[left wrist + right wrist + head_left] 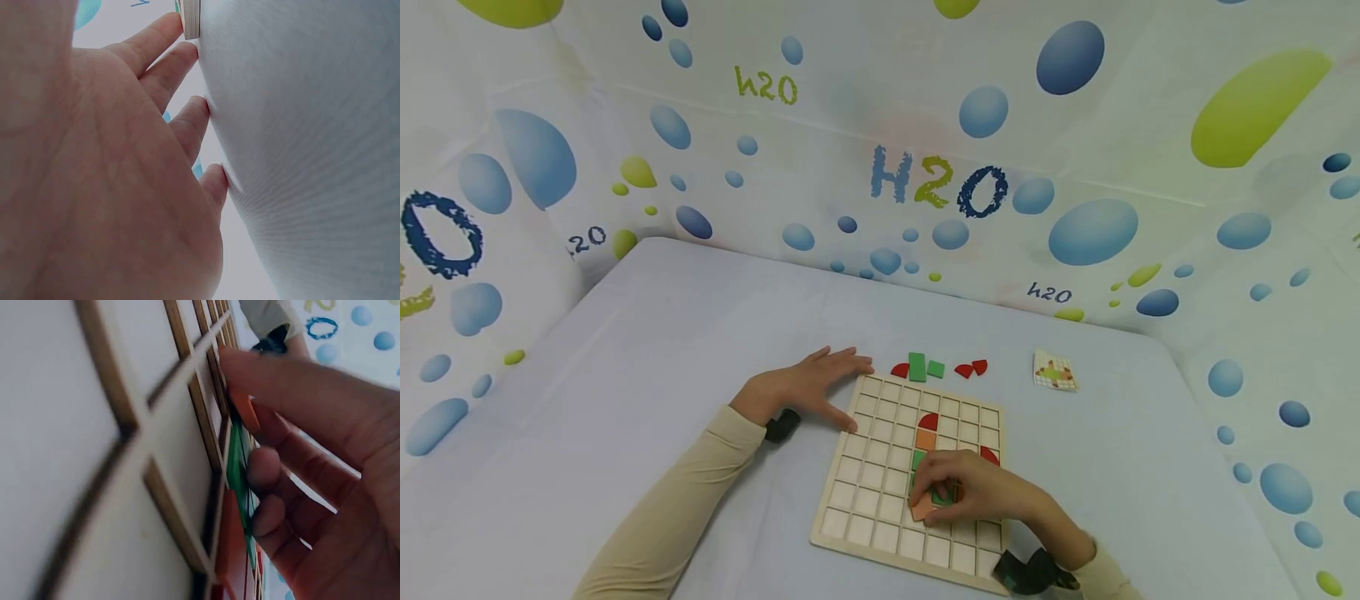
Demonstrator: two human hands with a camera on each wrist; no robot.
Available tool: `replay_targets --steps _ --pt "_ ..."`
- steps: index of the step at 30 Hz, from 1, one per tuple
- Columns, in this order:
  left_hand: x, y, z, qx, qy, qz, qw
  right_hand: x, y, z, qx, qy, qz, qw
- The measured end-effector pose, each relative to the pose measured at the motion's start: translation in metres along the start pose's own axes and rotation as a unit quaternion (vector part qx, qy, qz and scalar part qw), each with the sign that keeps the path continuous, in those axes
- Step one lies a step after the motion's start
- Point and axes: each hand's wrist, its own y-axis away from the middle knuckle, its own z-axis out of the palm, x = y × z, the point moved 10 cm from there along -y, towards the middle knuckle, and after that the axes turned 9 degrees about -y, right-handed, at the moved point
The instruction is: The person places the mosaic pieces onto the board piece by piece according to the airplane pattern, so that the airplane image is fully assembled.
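Observation:
A wooden grid board [842,498] lies on the table, with red, orange and green tiles in some of its squares. Between thumb and fingers my right hand [973,490] pinches an orange tile [922,507], low over the board's lower middle. In the right wrist view that orange tile [245,411] is tilted above the grid, beside a green tile [236,459]. My left hand [815,383] spreads its straight fingers at the board's upper left corner. The left wrist view shows its fingertips [187,50] on the cloth, close to the board's edge [192,19].
Past the board's far edge lie a green rectangle [917,367], a green square [936,369] and several red quarter-circle pieces [964,371]. A small pattern card [1055,372] lies farther right. A printed curtain [850,108] hangs behind the white table [715,308].

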Motion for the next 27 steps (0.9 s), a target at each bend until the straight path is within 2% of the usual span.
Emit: replay_targets --steps 6,16,27 --pt "0.0001 -0.0001 -0.0001 0.002 0.003 0.002 1.0000 0.0002 0.0001 0.0019 -0.001 0.034 -0.004 0.9994" --pt "-0.0010 0.0003 0.0004 0.002 0.003 -0.001 1.0000 0.0024 0.0011 0.0015 0.017 0.023 0.016 0.9995" --pt "-0.0007 -0.0002 0.0011 0.000 0.004 0.000 1.0000 0.0010 -0.0022 0.0040 0.040 0.054 0.024 0.9975"
